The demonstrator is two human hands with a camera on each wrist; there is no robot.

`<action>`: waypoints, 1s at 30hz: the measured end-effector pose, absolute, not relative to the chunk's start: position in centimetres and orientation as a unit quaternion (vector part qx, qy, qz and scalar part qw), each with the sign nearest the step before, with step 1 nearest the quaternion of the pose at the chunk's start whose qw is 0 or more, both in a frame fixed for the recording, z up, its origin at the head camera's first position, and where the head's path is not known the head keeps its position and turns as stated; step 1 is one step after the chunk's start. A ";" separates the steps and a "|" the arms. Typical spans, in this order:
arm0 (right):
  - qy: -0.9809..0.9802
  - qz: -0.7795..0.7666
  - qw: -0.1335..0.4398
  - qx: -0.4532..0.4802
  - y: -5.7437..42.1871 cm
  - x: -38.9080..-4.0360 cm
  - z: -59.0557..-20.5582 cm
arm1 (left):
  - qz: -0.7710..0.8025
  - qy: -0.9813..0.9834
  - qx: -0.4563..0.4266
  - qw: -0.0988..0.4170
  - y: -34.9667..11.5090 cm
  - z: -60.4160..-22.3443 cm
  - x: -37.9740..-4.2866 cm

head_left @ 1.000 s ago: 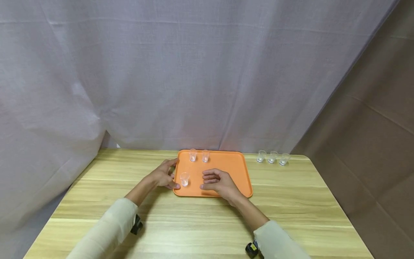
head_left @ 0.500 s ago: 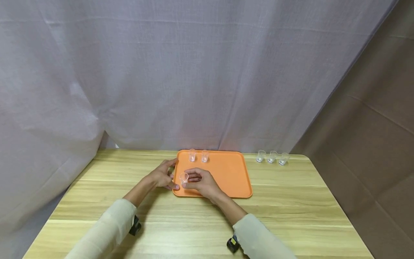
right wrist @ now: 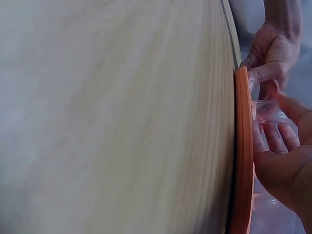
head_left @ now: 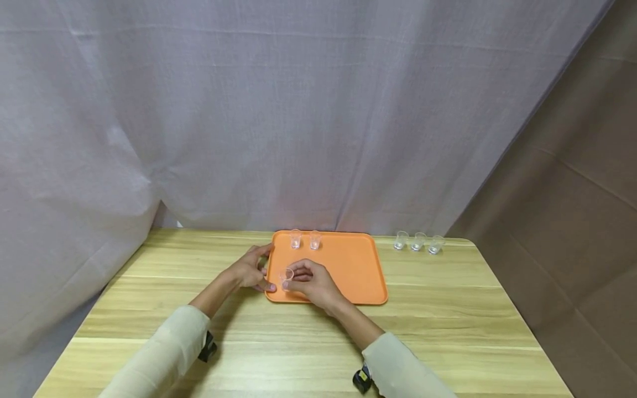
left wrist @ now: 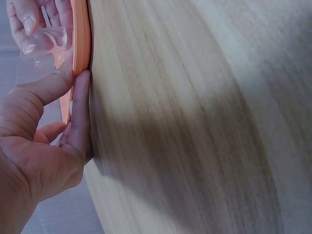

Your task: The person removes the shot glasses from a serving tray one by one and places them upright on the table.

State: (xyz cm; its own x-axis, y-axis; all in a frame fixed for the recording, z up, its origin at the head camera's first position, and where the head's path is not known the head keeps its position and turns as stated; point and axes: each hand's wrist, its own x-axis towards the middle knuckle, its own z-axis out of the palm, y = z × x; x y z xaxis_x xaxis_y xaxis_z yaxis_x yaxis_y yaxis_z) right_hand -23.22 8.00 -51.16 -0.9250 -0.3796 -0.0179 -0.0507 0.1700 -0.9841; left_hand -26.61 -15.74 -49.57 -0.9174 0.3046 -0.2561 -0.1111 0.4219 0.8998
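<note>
At the front left of the orange tray, my right hand pinches a small clear shot glass between thumb and fingers. In the right wrist view the base of this glass is close to the tray floor; whether it touches cannot be told. My left hand holds the tray's left side, its thumb over the rim near the front corner. In the left wrist view a finger of the left hand lies against the tray's outer side. Two more shot glasses, a left one and a right one, stand at the tray's back left.
Three clear shot glasses stand in a row on the table's back right: a left, a middle and a right one. A grey curtain hangs behind the wooden table, and a brown curtain at the right.
My right hand has moved left across the tray and taken hold of the front shot glass, which has since shifted slightly right. The left hand has stayed at the tray's edge.
</note>
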 end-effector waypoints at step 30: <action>0.748 -0.659 0.055 -0.057 20.1 -21.3 -49.0 | 0.538 0.818 0.050 0.197 -15.2 -49.4 -26.3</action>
State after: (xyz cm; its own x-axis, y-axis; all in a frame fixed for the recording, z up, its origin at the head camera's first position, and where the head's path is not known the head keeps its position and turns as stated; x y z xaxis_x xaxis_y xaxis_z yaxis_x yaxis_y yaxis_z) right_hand -21.31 20.15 -48.95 -0.9873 -0.1587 -0.0072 -0.0130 0.1257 -0.9920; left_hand -26.29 -15.23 -49.43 -0.9174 0.2942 -0.2681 -0.1295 0.4165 0.8999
